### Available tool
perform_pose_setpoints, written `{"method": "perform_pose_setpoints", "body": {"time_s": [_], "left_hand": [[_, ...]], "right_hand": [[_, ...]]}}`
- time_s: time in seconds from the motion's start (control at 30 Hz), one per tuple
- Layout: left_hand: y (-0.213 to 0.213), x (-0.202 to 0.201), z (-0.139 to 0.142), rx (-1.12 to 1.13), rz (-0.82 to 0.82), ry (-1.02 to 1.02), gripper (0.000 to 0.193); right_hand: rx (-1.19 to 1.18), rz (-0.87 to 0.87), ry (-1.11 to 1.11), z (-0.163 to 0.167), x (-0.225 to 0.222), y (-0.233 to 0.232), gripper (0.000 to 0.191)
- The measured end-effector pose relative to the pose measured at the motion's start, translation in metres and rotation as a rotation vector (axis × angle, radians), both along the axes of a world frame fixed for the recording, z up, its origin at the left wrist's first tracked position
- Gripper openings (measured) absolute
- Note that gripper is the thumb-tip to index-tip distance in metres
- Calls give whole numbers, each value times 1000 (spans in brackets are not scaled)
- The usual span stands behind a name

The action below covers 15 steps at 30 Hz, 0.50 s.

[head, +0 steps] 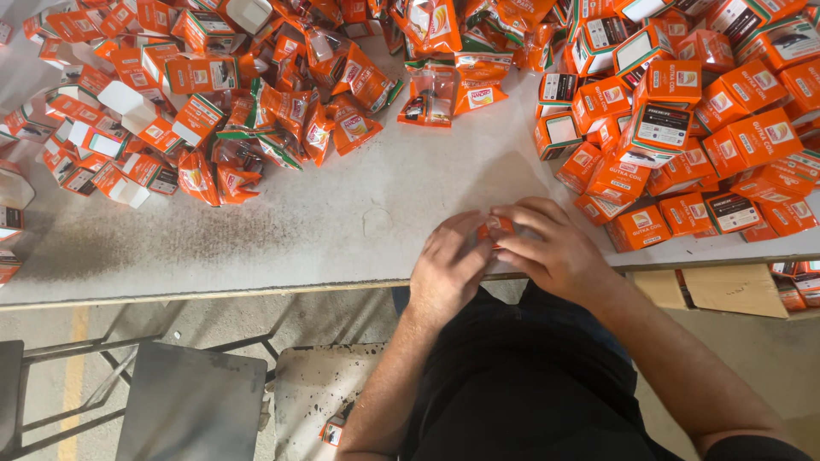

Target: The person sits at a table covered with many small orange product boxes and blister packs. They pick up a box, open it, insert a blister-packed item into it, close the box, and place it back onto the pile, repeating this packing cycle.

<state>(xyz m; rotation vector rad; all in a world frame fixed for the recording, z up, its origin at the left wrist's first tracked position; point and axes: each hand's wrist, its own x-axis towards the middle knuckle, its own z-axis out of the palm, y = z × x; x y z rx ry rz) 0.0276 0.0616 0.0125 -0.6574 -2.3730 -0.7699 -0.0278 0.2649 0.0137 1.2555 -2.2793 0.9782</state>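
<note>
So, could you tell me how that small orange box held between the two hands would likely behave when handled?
The small orange box, pinched between the left hand and right hand, looks like thin card, so probably light and easily dented. Its flat faces suggest it would slide, not roll. The closed boxes piled loosely at the right hint that such boxes shift when nudged.

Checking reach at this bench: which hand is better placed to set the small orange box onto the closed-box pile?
Probably the right hand. It sits beside the pile of closed orange boxes and shares the small orange box with the left hand, which is farther away.
</note>
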Motion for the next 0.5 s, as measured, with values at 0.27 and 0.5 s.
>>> {"method": "perform_pose_setpoints", "body": {"time_s": [0.27,0.5], "left_hand": [[-75,-48,8,-246,273,46,36],[-151,-123,14,-713,398,-47,28]], "right_hand": [[207,-584,413,17,9,-1,34],[-44,-175,101,16,10,-35,36]]}}
